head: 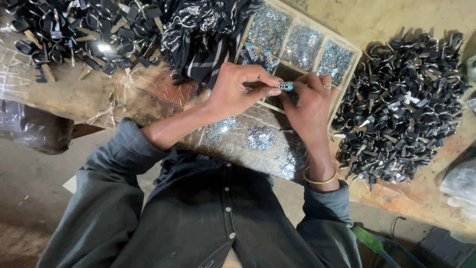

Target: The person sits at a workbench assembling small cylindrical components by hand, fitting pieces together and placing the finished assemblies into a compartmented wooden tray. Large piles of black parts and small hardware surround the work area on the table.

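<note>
Both hands meet over the workbench, fingertips pinched together on one small part. Left hand [238, 89], reaching in from the lower left on a bare forearm, is mostly closed, thumb and forefinger nipped on the near end of a small silver cylinder with a blue tip [285, 86]. Right hand [310, 106] is curled too, its fingers closing on the same cylinder from the other side, so the piece sits gripped between the two hands, lying roughly level. A ring shows on one right finger, and a gold bangle [321, 179] circles the right wrist.

Directly beyond the hands is a wooden tray [354, 54] split into compartments; those farthest from the hands hold heaps of tiny silvery metal pieces, and a few more blue-tipped cylinders [258, 53] lie just beyond the left fingers. Whether the dark compartment under the hands holds anything I cannot tell. Below the wrists, nearer the body, loose silver bits [260, 138] lie scattered on a clear plastic sheet. Out past the right hand sits a large pile of black-headed keys [406, 99]. Past the left hand, farther off, lies another such pile [79, 30], with a black-and-white striped cloth [203, 34] between it and the tray.
</note>
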Demonstrator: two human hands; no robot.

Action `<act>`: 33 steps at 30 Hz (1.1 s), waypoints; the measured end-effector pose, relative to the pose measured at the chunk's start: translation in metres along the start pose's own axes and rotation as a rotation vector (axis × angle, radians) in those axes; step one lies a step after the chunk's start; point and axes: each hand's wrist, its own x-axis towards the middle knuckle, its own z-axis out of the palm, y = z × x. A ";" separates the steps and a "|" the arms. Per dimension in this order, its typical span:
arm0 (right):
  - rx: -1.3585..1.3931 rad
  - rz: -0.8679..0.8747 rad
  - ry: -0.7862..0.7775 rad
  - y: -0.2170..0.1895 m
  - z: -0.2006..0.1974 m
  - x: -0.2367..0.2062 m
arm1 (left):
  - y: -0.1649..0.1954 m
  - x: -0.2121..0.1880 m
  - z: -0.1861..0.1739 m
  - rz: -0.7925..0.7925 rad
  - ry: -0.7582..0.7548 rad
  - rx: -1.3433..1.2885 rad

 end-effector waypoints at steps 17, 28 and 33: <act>0.827 0.184 0.018 0.001 0.005 -0.010 | 0.005 0.002 0.000 -0.002 -0.035 0.098; 0.895 0.353 0.008 0.000 -0.015 0.005 | 0.004 0.003 -0.001 -0.023 -0.022 0.181; 0.012 0.007 -0.036 -0.003 -0.002 0.007 | 0.003 0.002 0.000 -0.023 -0.008 0.067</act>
